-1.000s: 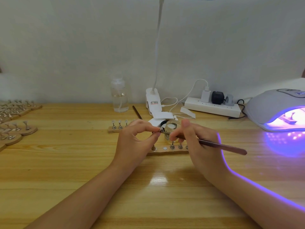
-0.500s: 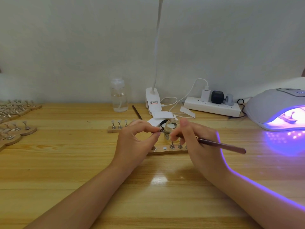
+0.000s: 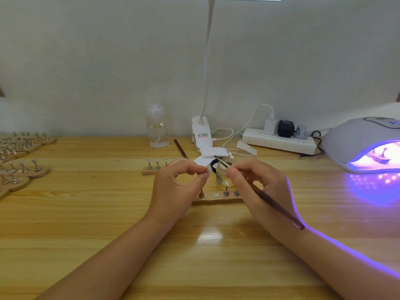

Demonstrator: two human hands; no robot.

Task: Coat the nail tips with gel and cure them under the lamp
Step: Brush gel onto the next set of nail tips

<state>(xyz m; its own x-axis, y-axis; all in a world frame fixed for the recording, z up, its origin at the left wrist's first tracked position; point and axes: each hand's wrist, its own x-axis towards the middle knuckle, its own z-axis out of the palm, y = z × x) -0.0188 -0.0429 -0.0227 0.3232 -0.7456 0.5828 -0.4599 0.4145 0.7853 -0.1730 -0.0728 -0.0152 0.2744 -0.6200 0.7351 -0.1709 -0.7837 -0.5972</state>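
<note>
Since the earlier frame, the brush tip has lifted from the nail tip and now points up-left over the rim of the glass jar. I grasp the brush with my right hand, fingers curled around its shaft. My left hand pinches the nail tip on its stand between thumb and forefinger, above the wooden holder strip on the desk. At far right, the curing lamp glows violet with a strip inside.
</note>
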